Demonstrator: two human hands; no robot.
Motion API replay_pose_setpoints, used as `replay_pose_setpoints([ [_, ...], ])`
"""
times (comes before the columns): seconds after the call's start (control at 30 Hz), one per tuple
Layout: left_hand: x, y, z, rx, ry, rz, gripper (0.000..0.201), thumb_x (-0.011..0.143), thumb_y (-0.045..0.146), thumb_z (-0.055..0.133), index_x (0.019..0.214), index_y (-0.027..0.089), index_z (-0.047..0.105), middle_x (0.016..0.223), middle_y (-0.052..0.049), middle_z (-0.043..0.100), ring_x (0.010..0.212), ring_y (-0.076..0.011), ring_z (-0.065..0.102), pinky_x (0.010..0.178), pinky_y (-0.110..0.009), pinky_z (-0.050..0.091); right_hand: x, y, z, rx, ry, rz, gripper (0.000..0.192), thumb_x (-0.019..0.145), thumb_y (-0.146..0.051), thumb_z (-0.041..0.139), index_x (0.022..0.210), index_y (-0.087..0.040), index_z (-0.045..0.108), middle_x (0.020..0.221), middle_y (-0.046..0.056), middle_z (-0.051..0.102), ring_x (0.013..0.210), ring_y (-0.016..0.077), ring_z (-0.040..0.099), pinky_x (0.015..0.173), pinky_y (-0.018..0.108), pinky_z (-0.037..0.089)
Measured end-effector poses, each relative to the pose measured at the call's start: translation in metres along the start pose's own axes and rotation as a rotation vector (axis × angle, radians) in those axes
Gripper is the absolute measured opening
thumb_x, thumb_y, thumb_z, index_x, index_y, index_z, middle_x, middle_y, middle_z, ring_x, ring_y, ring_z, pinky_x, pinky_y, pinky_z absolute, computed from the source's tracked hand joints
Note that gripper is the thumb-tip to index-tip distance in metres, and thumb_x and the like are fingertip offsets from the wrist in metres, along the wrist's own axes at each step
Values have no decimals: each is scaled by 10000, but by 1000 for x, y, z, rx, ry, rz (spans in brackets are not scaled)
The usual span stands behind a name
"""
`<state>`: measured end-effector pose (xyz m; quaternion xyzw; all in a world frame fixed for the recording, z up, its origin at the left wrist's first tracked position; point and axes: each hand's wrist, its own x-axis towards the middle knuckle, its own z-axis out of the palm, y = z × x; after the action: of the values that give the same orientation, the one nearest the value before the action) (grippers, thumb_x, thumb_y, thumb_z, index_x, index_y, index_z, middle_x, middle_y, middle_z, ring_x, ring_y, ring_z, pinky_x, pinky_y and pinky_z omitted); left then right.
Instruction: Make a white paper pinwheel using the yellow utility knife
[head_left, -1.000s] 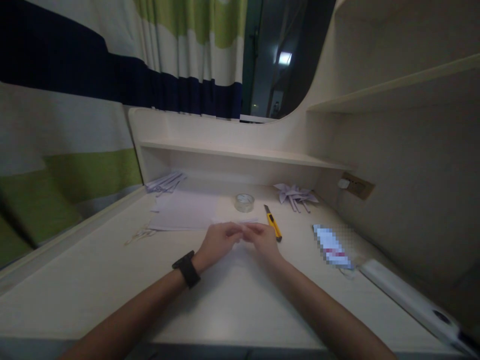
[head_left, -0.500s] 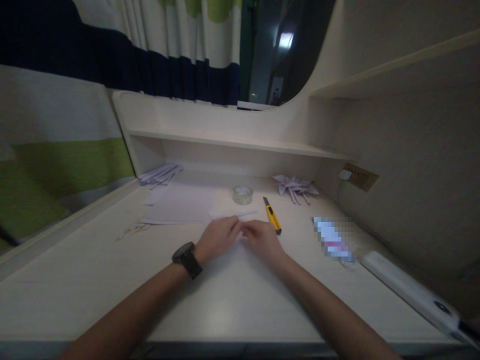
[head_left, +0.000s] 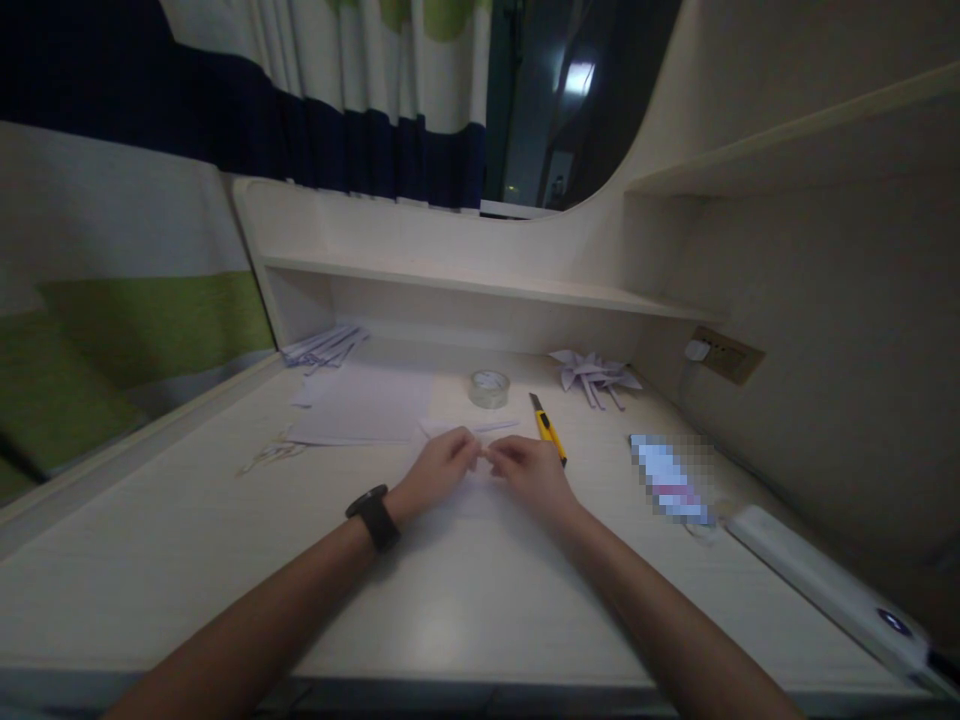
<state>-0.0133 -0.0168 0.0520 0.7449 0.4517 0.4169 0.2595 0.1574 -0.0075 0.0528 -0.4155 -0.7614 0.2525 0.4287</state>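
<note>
My left hand (head_left: 439, 470), with a black watch on its wrist, and my right hand (head_left: 532, 472) meet at the middle of a pale desk (head_left: 187, 540). Their fingertips pinch a small white folded paper piece (head_left: 484, 462) between them, mostly hidden by the fingers. A narrow folded paper strip (head_left: 472, 428) lies just beyond the hands. A yellow utility knife (head_left: 547, 430) lies right of that strip, close to my right hand.
A roll of clear tape (head_left: 489, 388) stands behind the hands. White paper sheets (head_left: 360, 412) lie at the left, folded paper pieces (head_left: 326, 345) at the back left, paper pinwheels (head_left: 596, 372) at the back right. A white bar-shaped device (head_left: 817, 585) lies along the right edge.
Both hands have stayed together over the small paper, with only slight finger movement. The view has shifted a little.
</note>
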Motion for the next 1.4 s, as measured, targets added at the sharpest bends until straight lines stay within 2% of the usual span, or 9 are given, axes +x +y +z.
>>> replay_pose_setpoints([
  [0.1,1,-1,1,-57,8,-53,312,880,384,410,686,171,530,609,7,540,554,-126,468,538,-239,351,1,4,3,145,28,68,240,764,-407,644,787,-184,730,630,39,692,550,170,646,511,241,479],
  [0.3,2,-7,4,-47,-16,-86,489,906,465,317,564,176,514,520,4,520,528,-137,490,538,-254,360,-1,3,7,174,35,72,185,739,-351,652,750,-186,735,649,46,699,549,168,647,524,252,496],
  [0.53,-2,3,4,3,40,-83,367,858,376,405,568,177,512,562,-5,547,557,-143,499,546,-254,364,0,-5,6,388,19,212,269,617,-411,751,677,-151,718,548,41,670,491,153,617,493,249,499],
  [0.73,-1,2,4,-83,72,-91,261,803,337,482,610,168,533,601,-3,548,587,-139,500,563,-249,371,2,-5,5,562,14,276,311,538,-415,800,662,-145,707,556,36,672,470,147,611,505,281,535],
  [0.97,-1,-3,7,-60,35,-120,480,891,476,349,545,175,491,513,12,503,510,-131,471,523,-253,343,2,-6,5,608,38,337,318,511,-387,824,666,-135,709,565,46,681,491,169,638,553,322,564],
  [1.13,-3,1,7,-32,119,-83,384,873,390,423,579,166,527,548,13,529,530,-123,476,521,-238,338,1,-9,5,727,39,372,320,508,-368,830,679,-123,715,601,52,688,528,162,643,583,321,571],
  [1.4,-4,3,7,-99,138,-64,224,816,273,507,643,151,580,601,-1,585,574,-125,516,573,-236,385,1,-2,5,812,34,409,255,546,-311,815,672,-114,714,628,56,688,553,145,634,581,287,558],
])
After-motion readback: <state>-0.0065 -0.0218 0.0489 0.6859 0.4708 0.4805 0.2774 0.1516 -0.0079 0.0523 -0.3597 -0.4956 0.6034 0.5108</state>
